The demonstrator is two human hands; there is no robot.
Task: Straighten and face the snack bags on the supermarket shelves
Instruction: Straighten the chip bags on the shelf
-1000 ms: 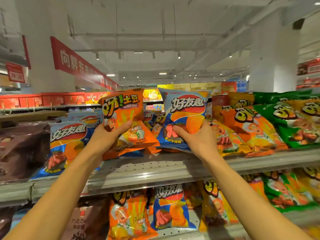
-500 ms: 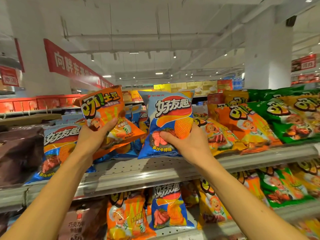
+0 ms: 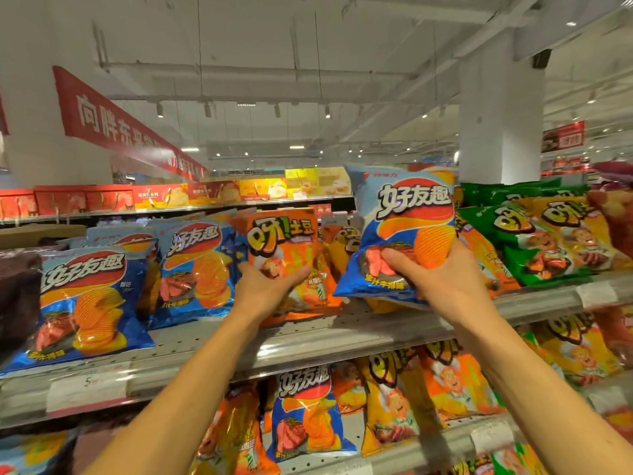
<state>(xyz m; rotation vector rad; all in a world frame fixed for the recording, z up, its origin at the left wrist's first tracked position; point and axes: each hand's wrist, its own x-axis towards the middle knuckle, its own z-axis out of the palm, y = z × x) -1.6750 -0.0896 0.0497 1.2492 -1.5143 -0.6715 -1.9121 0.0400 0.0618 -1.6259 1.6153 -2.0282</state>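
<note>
Left hand (image 3: 265, 292) grips orange bag (image 3: 286, 255) by lower part, thumb across front; bag upright on upper shelf (image 3: 308, 341), centre. Right hand (image 3: 442, 286) clutches blue bag (image 3: 402, 234), fingers curled round lower front, bag raised above shelf, right of orange bag. More blue bags (image 3: 195, 269) stand at left, green bags (image 3: 534, 241) at far right.

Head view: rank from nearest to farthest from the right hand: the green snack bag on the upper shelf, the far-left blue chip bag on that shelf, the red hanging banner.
1. Green snack bag, just right of the right hand.
2. Far-left blue chip bag, across the upper shelf.
3. Red hanging banner, high at upper left.
</note>
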